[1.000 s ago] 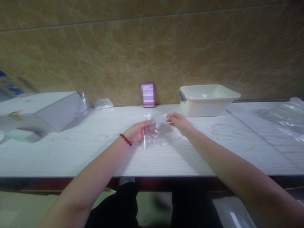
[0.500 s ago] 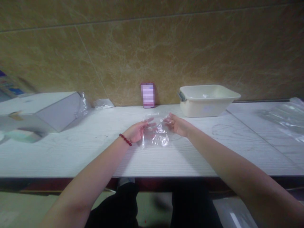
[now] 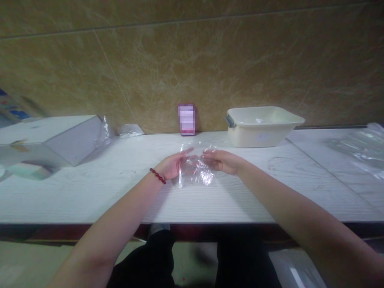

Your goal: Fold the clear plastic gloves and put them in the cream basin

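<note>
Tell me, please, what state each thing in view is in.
Film: spread out, crinkled
Left hand: fingers parted, seen partly through the film
Right hand: fingers at the film, firmness of grip unclear
Tub: upright, lidless
Phone: propped upright, screen lit, contents unreadable
Box: top looks closed
Bracelet: worn

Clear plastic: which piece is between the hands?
The middle piece in front of the phone, flanked by left hand and right hand; plastic by the white box and far-right plastic lie apart.
</note>
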Demonstrator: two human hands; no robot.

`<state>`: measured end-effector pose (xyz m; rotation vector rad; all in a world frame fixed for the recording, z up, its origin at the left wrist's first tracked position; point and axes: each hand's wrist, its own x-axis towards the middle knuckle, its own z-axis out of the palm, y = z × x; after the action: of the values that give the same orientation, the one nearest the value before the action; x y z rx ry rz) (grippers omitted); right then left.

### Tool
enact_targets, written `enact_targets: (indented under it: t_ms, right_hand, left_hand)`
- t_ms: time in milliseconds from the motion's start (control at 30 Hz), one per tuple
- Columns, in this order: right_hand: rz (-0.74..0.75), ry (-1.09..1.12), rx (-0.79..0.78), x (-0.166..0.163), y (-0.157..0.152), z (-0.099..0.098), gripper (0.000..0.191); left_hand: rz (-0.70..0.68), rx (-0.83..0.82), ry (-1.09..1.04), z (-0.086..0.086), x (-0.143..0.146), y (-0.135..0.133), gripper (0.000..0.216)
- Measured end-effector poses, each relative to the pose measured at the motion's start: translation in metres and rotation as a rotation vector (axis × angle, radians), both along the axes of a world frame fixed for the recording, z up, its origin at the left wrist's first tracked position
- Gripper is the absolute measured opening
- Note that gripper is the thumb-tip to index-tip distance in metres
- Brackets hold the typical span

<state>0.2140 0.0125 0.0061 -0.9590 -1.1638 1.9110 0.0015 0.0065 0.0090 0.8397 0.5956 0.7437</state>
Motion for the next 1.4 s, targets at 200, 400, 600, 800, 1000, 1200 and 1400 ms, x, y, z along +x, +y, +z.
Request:
enact_targets:
  t_ms: [200,400,600,800,1000,1200,1400]
  right_hand:
    - [0.086,-0.122,0.062,0.000,-0.004,-0.001,0.029]
    - [0.039,-0.134,0.052,-0.001,-0.001,-0.003,0.017]
    - [0.012,-0.131,0.045,0.002,0.000,-0.004,0.018]
    - [0.032,-0.127,0.060,0.002,-0.001,-0.002,0.023]
    - [-0.040,-0.148,0.076,-0.001,-0.001,-0.001,0.017]
    - [-0.141,-0.058,0.125,-0.003,0.005,-0.005,0.012]
    - [-0.189,-0.048,0.132,-0.005,0.007,-0.006,0.011]
  left_hand:
    - [0.047,-0.018,0.018,0.001,0.000,0.001,0.031]
    - [0.040,0.063,0.038,-0.003,-0.002,0.002,0.037]
    - [0.038,0.118,0.064,-0.007,-0.004,0.005,0.032]
    - [0.058,0.139,0.063,-0.007,-0.006,0.007,0.033]
    - [0.092,0.162,0.057,-0.010,-0.007,0.008,0.031]
    - [0.091,0.156,0.094,-0.012,-0.004,0.008,0.025]
    - [0.207,0.164,0.126,-0.013,0.000,0.008,0.017]
